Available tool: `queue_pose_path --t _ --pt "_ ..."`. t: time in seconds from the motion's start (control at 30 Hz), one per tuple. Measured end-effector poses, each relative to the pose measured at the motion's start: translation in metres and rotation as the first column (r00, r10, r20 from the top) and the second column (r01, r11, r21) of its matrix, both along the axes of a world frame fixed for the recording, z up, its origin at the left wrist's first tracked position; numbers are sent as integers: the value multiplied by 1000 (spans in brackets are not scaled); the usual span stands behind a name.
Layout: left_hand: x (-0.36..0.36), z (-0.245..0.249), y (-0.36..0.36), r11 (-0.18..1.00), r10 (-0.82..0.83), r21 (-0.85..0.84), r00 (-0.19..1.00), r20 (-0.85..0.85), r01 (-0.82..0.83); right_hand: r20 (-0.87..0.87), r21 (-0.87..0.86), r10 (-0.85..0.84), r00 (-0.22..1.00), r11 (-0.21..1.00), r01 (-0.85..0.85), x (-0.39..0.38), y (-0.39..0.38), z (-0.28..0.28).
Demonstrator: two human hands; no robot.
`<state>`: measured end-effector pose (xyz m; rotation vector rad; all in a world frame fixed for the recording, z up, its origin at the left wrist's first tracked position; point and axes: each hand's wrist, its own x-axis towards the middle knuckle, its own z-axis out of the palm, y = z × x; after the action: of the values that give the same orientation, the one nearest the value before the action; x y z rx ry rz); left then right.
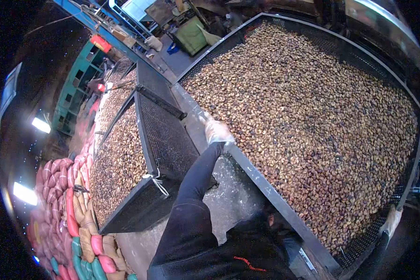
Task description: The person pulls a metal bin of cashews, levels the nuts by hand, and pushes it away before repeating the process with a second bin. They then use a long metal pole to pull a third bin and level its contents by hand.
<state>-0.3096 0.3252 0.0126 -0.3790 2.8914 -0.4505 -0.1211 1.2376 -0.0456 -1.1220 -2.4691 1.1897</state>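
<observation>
A large tray-like bin (266,179) with a metal rim and dark perforated sides is full of small rounded, tan-to-dark-brown pieces (303,121) that look like nuts in their shells. My left hand (217,130), in a whitish glove, is closed over the near rim at the left. At the right corner, my right hand (391,221), gloved too, grips the rim beside the mesh wall. Its fingers are partly hidden. Both sleeves are black.
Left of my arm stand dark mesh-sided bins (168,135) holding similar pieces (119,172), with a white tie (158,182) on one corner. Stacked pink, tan and green sacks (60,200) fill the lower left. A green container (191,36) stands at the back. Grey floor (233,191) shows between bins.
</observation>
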Motion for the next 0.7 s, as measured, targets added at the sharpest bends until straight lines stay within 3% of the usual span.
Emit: queue_pose_path --t 0.07,0.17,0.23,0.3,0.37,0.4,0.47,0.5,0.53,0.57,0.63,0.7 --pt "0 -6 -6 999 -13 50 999 -39 15 102 81 -4 995 997 -4 -3 15 -11" --pt "7 12 10 999 -40 1 986 -160 41 81 91 -26 996 996 19 4 58 -57" --pt "-2 -3 -8 999 -45 2 996 -80 46 111 113 -39 993 993 26 1 65 -62" --pt "13 33 17 995 -36 88 990 -134 48 139 139 -57 989 990 37 -1 59 -55" --pt "-3 -1 -6 999 -35 35 998 -57 38 68 141 -24 997 990 15 4 32 -37" --pt "-3 1 -3 999 -18 25 999 -36 19 69 140 -34 997 990 24 7 34 -41" --pt "-4 5 3 1000 15 4 1000 8 -15 -98 75 61 993 996 -54 8 36 -48" --pt "-1 5 5 1000 7 -20 999 -43 -8 -160 -88 2 987 996 -16 10 29 -43" --pt "1 6 7 999 -3 -43 995 -96 -1 -160 -88 -7 987 996 -7 6 26 -39" --pt "5 1 3 995 -69 -85 986 -151 57 -122 -77 -20 992 997 11 5 26 -42" --pt "5 -7 -11 987 -123 -127 978 -167 102 -219 172 106 970 983 -69 6 37 -59" --pt "1 -17 -26 974 -183 -161 972 -150 158 -107 227 214 971 956 -186 -4 -75 55"
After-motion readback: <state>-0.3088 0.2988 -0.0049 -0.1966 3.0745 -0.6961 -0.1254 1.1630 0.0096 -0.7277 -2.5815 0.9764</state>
